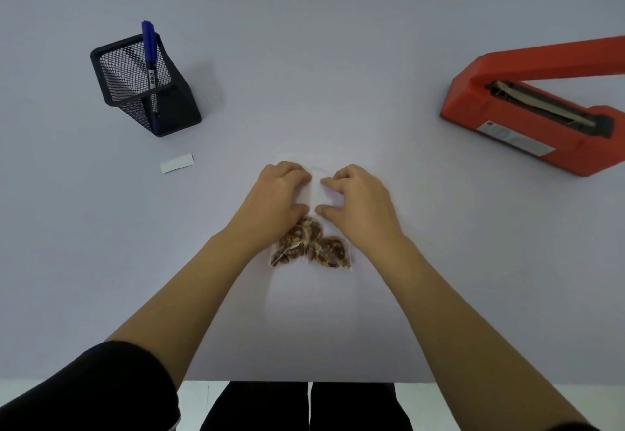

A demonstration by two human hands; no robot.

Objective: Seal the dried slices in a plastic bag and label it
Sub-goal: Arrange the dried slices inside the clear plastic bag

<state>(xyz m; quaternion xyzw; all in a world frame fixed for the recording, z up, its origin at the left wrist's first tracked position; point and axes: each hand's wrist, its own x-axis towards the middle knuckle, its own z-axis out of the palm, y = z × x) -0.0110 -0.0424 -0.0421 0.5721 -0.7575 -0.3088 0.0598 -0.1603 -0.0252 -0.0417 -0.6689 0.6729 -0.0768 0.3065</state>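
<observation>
Dried slices (313,248): brown, crinkled, bunched at the bag's near end.
Plastic bag (315,194): clear thin film, flat at the middle of the table (338,58).
Left hand (279,194), right hand (355,199): curled fingers hold the bag's far end (probably flattening it for sealing).
Sealer (527,109): red, arm raised, off right.
Label (177,163), marker (148,48): white strip and blue pen, off left.

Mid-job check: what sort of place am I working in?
Likely a plain desk set up as a small packing station: a red heat sealer on the right, a mesh pen holder with a blue marker, and a blank label near the bag of dried slices.
</observation>
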